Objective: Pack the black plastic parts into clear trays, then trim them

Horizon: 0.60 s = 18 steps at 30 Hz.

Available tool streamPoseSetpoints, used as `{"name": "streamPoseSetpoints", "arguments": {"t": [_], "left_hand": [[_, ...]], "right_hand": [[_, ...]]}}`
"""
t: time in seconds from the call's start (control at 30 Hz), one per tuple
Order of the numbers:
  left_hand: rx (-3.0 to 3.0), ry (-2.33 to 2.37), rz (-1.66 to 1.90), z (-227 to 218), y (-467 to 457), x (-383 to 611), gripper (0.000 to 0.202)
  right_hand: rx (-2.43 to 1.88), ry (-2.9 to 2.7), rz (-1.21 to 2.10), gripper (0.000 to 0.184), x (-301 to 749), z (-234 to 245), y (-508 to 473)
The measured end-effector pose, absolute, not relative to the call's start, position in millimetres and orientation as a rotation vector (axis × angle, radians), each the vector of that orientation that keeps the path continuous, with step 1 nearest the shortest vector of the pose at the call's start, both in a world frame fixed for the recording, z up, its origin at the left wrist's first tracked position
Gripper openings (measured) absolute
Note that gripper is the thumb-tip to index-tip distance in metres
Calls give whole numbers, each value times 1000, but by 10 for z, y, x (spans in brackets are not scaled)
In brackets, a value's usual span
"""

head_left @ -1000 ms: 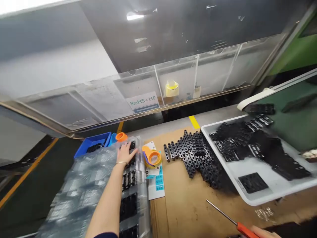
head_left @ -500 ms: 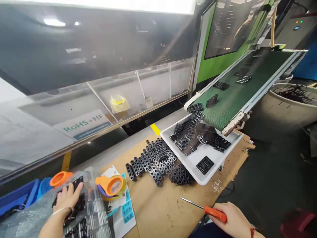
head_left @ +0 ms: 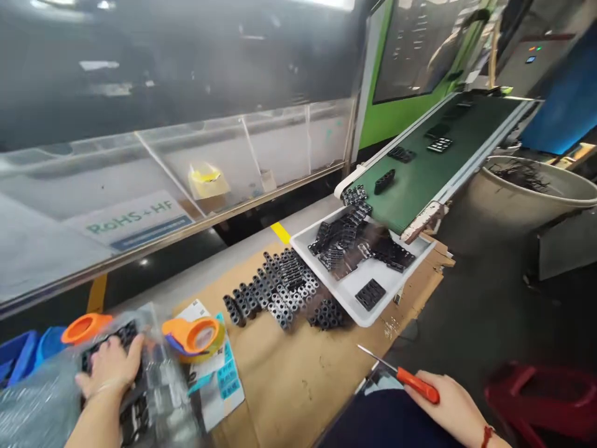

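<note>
My left hand (head_left: pixel 109 367) rests with spread fingers on black plastic parts (head_left: pixel 122 335) at the mouth of a clear plastic bag (head_left: pixel 46 398). More black parts show inside the bag, blurred under the film. In my right hand (head_left: pixel 450 398), at the lower right, is a screwdriver (head_left: pixel 417 384), gripped by its orange-red handle. Its thin metal shaft points up and left over the cardboard's edge, touching no part. Black parts with round holes (head_left: pixel 282 305) lie grouped on the cardboard (head_left: pixel 280 373). Further black parts are heaped in a white tray (head_left: pixel 366 318).
A green conveyor belt (head_left: pixel 410 186) carrying several black parts slopes down to the tray. Orange tape dispensers (head_left: pixel 196 335) and a label sheet (head_left: pixel 224 398) lie beside the bag. Blue bins (head_left: pixel 21 361) stand far left, a large tub (head_left: pixel 527 208) and a red stool (head_left: pixel 541 398) right.
The view has swung right, so the bench appears further left. My right hand has moved right with the screwdriver. My left hand stays on the parts at the bag, its fingers more spread.
</note>
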<state>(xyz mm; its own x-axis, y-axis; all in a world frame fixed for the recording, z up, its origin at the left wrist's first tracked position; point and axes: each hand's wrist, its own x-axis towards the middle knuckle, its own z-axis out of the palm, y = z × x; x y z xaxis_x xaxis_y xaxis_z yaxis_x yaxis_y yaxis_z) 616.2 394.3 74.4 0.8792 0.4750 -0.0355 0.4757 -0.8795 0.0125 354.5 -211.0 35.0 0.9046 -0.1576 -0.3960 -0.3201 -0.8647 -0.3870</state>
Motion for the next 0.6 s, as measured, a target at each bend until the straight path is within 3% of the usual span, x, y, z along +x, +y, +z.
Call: {"name": "streamPoseSetpoints", "arguments": {"t": [0.17, 0.33, 0.47, 0.6], "left_hand": [[2860, 862, 51, 608, 4079, 6137, 64], [2709, 790, 311, 857, 3775, 6211, 63], [2592, 356, 547, 1151, 2945, 6732, 66], [2450, -159, 477, 1302, 1567, 7466, 78]], "right_hand": [[-2619, 324, 515, 52, 3406, 273, -2109], [-2593, 289, 447, 45, 3476, 270, -2040], [-2551, 300, 323, 40, 3677, 330, -2076], [-2467, 350, 163, 42, 3903, 396, -2226]]}}
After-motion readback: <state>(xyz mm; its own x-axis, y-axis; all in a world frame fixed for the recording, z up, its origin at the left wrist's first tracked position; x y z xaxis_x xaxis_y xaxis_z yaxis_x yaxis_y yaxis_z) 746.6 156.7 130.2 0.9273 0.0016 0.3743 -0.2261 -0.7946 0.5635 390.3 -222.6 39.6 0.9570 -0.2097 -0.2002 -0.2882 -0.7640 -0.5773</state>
